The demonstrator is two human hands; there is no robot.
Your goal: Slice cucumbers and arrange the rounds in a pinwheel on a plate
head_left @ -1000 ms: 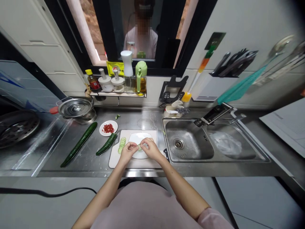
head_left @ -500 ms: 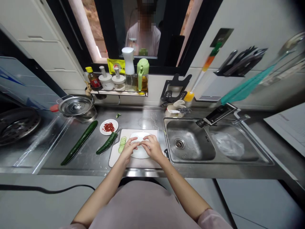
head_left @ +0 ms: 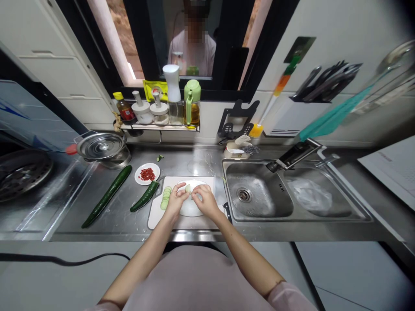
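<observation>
A pale green cucumber slice [head_left: 188, 188] is pinched between my left hand [head_left: 176, 200] and my right hand [head_left: 205, 200], the fingertips of both meeting at it. Below them lies a white plate [head_left: 189, 211] on the white cutting board [head_left: 162, 221]. Left of my left hand, several cucumber slices [head_left: 165, 197] overlap in a column on the board. A cut length of cucumber [head_left: 144, 197] rests against the board's left edge. The slice is partly covered by my fingers.
Left stand a whole cucumber [head_left: 106, 196], a small plate [head_left: 156, 178] of chopped red pieces and a lidded steel pot [head_left: 103, 149]. A black knife handle [head_left: 228, 211] pokes out by the sink [head_left: 259, 194] on the right. Bottles line a wall shelf [head_left: 162, 127].
The cucumber slice now shows clearly, upright between my fingertips; before, it was hardly visible. Both hands stay over the plate. The camera view has shifted slightly.
</observation>
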